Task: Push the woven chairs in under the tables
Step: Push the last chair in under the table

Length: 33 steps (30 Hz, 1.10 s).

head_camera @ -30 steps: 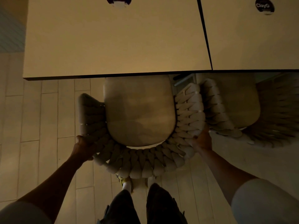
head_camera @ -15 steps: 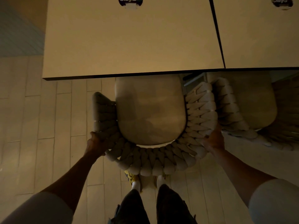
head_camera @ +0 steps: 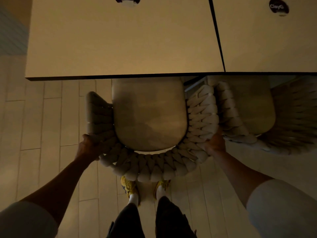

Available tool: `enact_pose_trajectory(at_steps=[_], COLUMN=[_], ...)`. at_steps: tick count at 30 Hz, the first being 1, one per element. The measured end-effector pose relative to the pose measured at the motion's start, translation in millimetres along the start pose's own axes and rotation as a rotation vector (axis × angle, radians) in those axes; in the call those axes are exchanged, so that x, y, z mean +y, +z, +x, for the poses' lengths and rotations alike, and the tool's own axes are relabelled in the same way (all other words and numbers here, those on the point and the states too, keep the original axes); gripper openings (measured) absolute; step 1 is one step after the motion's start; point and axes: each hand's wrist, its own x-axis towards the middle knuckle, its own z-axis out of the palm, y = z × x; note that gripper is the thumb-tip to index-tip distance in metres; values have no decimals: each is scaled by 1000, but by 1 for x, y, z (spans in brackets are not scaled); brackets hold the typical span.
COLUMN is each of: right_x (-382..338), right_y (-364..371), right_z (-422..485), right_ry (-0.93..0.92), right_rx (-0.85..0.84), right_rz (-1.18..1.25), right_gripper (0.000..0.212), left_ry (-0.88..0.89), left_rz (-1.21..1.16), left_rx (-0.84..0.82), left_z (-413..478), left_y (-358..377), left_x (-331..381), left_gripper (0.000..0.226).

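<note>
Woven chair (head_camera: 154, 166) part-way in under the worktop (head_camera: 120, 40), both grips on its back.

My left grip (head_camera: 89, 147) is curled round the back's left corner and my right grip (head_camera: 215, 144) round its right corner. The seat's front lies beneath the worktop's near edge, with the back out over the floor (head_camera: 42, 126). A second woven chair (head_camera: 229, 109) sits just beside its right arm, below the neighbouring worktop (head_camera: 267, 42).

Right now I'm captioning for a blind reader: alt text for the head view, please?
Seen from above, a left hand and right hand grip the curved back of a woven chair, its seat partly under a pale table; a second woven chair stands to its right.
</note>
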Motion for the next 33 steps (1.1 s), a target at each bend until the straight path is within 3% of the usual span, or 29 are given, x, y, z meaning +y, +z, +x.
enact_pose_trajectory(at_steps=[14, 22, 27, 33], right_x=[5, 3, 1, -3], right_y=[-5, -4, -6, -9], right_z=[5, 2, -5, -12], right_ry=[-27, -7, 0, -17], right_rx=[-17, -33, -29, -22], right_rz=[67, 6, 59, 59], right_gripper=[93, 81, 97, 88], left_ry=[3, -1, -27, -21], left_rz=[7, 24, 14, 17], left_rx=[6, 13, 8, -3], left_z=[6, 3, 7, 8], left_y=[2, 2, 1, 3], left_x=[-1, 1, -1, -8], left_gripper=[52, 51, 52, 52])
